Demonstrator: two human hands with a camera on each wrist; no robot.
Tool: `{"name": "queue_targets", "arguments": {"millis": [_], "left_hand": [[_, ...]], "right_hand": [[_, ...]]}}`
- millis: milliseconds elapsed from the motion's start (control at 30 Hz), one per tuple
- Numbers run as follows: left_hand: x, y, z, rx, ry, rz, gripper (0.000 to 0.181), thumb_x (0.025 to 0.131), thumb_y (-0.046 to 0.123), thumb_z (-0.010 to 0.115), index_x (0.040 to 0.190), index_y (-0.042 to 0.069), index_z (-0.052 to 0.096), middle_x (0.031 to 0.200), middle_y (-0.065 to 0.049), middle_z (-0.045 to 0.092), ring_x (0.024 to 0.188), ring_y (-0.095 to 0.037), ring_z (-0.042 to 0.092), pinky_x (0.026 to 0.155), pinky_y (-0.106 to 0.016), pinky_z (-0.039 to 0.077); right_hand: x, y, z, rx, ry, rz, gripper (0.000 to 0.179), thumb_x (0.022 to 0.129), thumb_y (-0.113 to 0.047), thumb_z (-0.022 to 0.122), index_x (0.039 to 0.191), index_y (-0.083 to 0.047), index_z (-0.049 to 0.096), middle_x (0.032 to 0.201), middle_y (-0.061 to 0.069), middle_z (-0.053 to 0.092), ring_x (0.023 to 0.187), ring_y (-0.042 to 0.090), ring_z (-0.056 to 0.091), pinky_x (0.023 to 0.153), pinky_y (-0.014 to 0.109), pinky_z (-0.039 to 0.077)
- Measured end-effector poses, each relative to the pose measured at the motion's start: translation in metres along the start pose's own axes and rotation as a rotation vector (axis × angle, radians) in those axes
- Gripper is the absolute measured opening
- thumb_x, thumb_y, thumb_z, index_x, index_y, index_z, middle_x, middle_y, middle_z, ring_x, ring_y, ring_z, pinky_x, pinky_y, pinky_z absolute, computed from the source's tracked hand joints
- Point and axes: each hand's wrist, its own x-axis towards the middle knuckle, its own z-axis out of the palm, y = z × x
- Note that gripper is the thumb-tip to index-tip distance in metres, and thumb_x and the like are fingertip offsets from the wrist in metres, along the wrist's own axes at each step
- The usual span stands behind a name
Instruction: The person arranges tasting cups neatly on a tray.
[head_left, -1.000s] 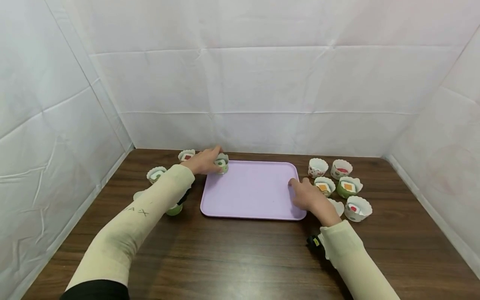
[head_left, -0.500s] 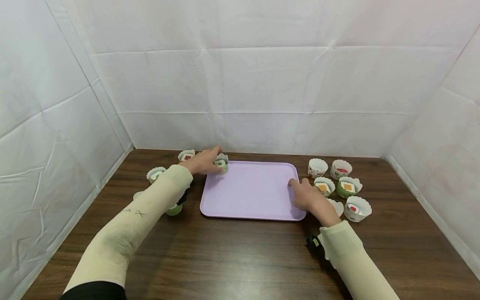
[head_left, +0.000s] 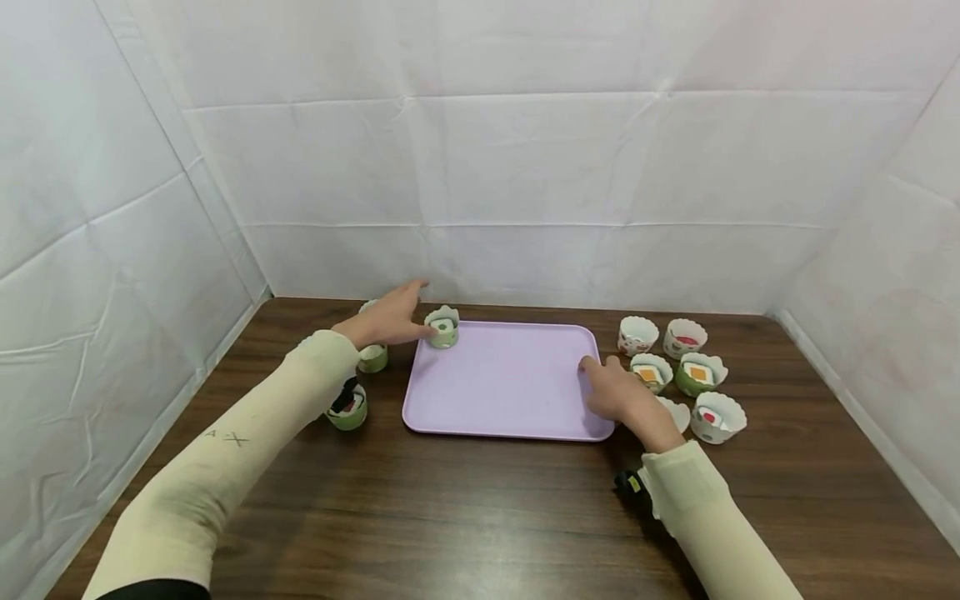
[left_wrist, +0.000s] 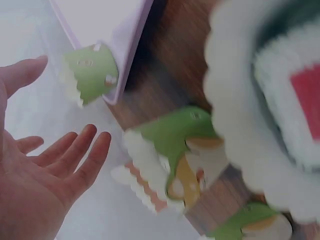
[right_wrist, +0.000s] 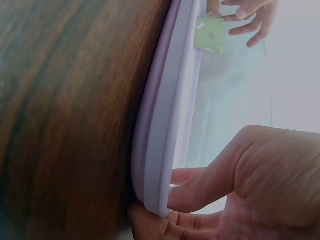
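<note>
A green scalloped paper baking cup [head_left: 443,328] with a white-and-green piece inside stands in the back left corner of the lilac tray [head_left: 510,383]. Just left of that cup is my left hand [head_left: 388,317], fingers spread and apart from it; in the left wrist view the palm and fingers [left_wrist: 95,155] hold nothing. My right hand [head_left: 617,393] grips the tray's right edge. The right wrist view has its thumb [right_wrist: 190,195] over the rim and the fingers on the outer side.
Left of the tray are more cups, including a green cup [head_left: 348,410], partly hidden by my left arm. A sushi roll [left_wrist: 285,100] with a red centre fills one close cup. At right stand several cups, among them a green cup [head_left: 700,374]. White sheets [head_left: 525,167] enclose the table.
My left hand has let go of the green paper cup and drawn back to the left, its fingers opening out. The cup stays on the tray. My right hand has kept its place.
</note>
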Motion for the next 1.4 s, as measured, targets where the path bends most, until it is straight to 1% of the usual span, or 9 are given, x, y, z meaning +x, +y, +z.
{"name": "queue_targets", "arguments": {"millis": [100, 233, 533, 700, 800, 1000, 1133, 1233, 1400], "left_hand": [[-0.003, -0.008, -0.006, -0.011, 0.030, -0.009, 0.091, 0.096, 0.033, 0.068, 0.162, -0.002, 0.016, 0.156, -0.029, 0.042, 0.141, -0.043, 0.049, 0.118, -0.058, 0.045], [-0.008, -0.020, -0.012, -0.031, 0.062, -0.033, 0.087, 0.098, 0.032, 0.066, 0.163, 0.000, 0.018, 0.155, -0.029, 0.044, 0.136, -0.045, 0.053, 0.114, -0.059, 0.048], [-0.011, -0.045, -0.017, -0.050, 0.100, -0.104, 0.079, 0.099, 0.032, 0.061, 0.162, 0.003, 0.023, 0.156, -0.026, 0.043, 0.141, -0.043, 0.047, 0.117, -0.063, 0.043], [-0.012, -0.051, -0.017, -0.008, 0.118, -0.129, 0.076, 0.100, 0.032, 0.061, 0.161, 0.002, 0.027, 0.164, -0.024, 0.033, 0.150, -0.044, 0.034, 0.121, -0.064, 0.037], [-0.014, -0.053, -0.016, 0.005, 0.102, -0.153, 0.077, 0.101, 0.033, 0.061, 0.161, 0.002, 0.025, 0.166, -0.025, 0.027, 0.152, -0.045, 0.030, 0.123, -0.065, 0.034], [-0.013, -0.055, -0.015, 0.053, -0.012, -0.176, 0.082, 0.103, 0.036, 0.055, 0.164, -0.001, 0.015, 0.167, -0.032, 0.019, 0.153, -0.052, 0.021, 0.126, -0.068, 0.027], [-0.009, -0.060, -0.013, 0.083, -0.073, -0.172, 0.081, 0.106, 0.036, 0.052, 0.164, -0.001, 0.010, 0.168, -0.032, 0.015, 0.155, -0.051, 0.014, 0.128, -0.067, 0.021], [-0.006, -0.063, -0.009, 0.088, -0.080, -0.190, 0.079, 0.106, 0.033, 0.052, 0.165, 0.001, 0.010, 0.168, -0.031, 0.014, 0.156, -0.051, 0.014, 0.128, -0.066, 0.022], [-0.007, -0.065, -0.005, 0.089, -0.061, -0.227, 0.077, 0.106, 0.028, 0.055, 0.164, -0.001, 0.014, 0.166, -0.034, 0.018, 0.152, -0.054, 0.021, 0.126, -0.066, 0.028]], "right_hand": [[0.000, 0.000, 0.000, -0.001, 0.002, -0.008, 0.047, 0.097, -0.007, 0.053, 0.143, 0.001, 0.047, 0.135, 0.043, 0.044, 0.091, 0.040, 0.059, 0.077, 0.053, 0.056], [0.000, -0.001, 0.000, 0.007, -0.006, -0.002, 0.047, 0.098, -0.007, 0.053, 0.144, 0.000, 0.047, 0.136, 0.042, 0.044, 0.091, 0.040, 0.058, 0.077, 0.052, 0.056], [0.001, -0.002, 0.001, 0.004, -0.004, 0.012, 0.047, 0.098, -0.008, 0.053, 0.144, -0.001, 0.048, 0.136, 0.041, 0.045, 0.089, 0.038, 0.059, 0.076, 0.051, 0.056], [0.002, -0.003, 0.002, 0.008, -0.002, 0.006, 0.047, 0.099, -0.009, 0.053, 0.145, -0.001, 0.047, 0.137, 0.042, 0.044, 0.091, 0.039, 0.059, 0.079, 0.052, 0.057], [0.002, -0.003, 0.004, -0.004, 0.007, -0.009, 0.047, 0.099, -0.009, 0.051, 0.145, 0.000, 0.046, 0.136, 0.042, 0.045, 0.094, 0.040, 0.060, 0.081, 0.054, 0.057], [0.002, -0.001, 0.004, -0.015, 0.031, -0.019, 0.043, 0.100, -0.009, 0.050, 0.142, -0.002, 0.048, 0.134, 0.041, 0.047, 0.092, 0.040, 0.060, 0.080, 0.055, 0.057], [0.002, -0.001, 0.003, -0.005, 0.031, -0.022, 0.042, 0.099, -0.008, 0.050, 0.141, -0.002, 0.049, 0.133, 0.040, 0.047, 0.089, 0.038, 0.059, 0.078, 0.053, 0.056], [0.001, -0.002, 0.003, 0.002, 0.023, -0.018, 0.043, 0.100, -0.008, 0.050, 0.142, -0.002, 0.049, 0.135, 0.041, 0.046, 0.091, 0.039, 0.059, 0.079, 0.053, 0.056], [0.000, -0.005, 0.005, -0.002, 0.034, -0.007, 0.042, 0.100, -0.008, 0.050, 0.141, -0.002, 0.050, 0.135, 0.042, 0.046, 0.095, 0.042, 0.061, 0.080, 0.055, 0.057]]}}
